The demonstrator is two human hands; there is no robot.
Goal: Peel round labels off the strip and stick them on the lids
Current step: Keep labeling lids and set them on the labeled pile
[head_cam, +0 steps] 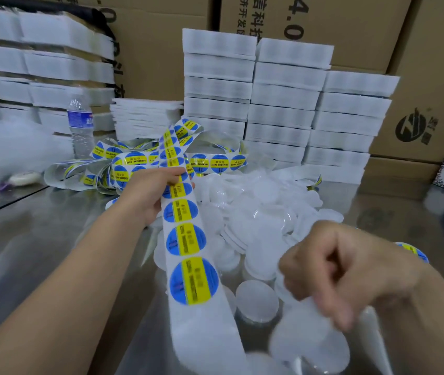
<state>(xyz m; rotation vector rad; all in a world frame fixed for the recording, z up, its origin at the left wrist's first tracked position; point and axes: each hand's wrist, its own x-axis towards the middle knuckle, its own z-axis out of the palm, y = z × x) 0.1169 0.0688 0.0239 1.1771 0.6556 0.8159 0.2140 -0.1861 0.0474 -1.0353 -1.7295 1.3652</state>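
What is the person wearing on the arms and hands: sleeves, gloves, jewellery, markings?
Nothing that shows. The left hand and right hand are bare, without gloves. The left forearm and right forearm are bare to the frame's edge, with no sleeve in view. No watch, bracelet or ring is visible, though the right hand is blurred, so small details there cannot be told.

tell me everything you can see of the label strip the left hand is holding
The long white glossy backing-paper strip carries a single row of round blue labels, each crossed by a yellow band with dark print. The left hand grips it midway. Behind, it joins a tangled heap; towards the camera it slopes over the translucent white plastic lids, its near end bare of labels.
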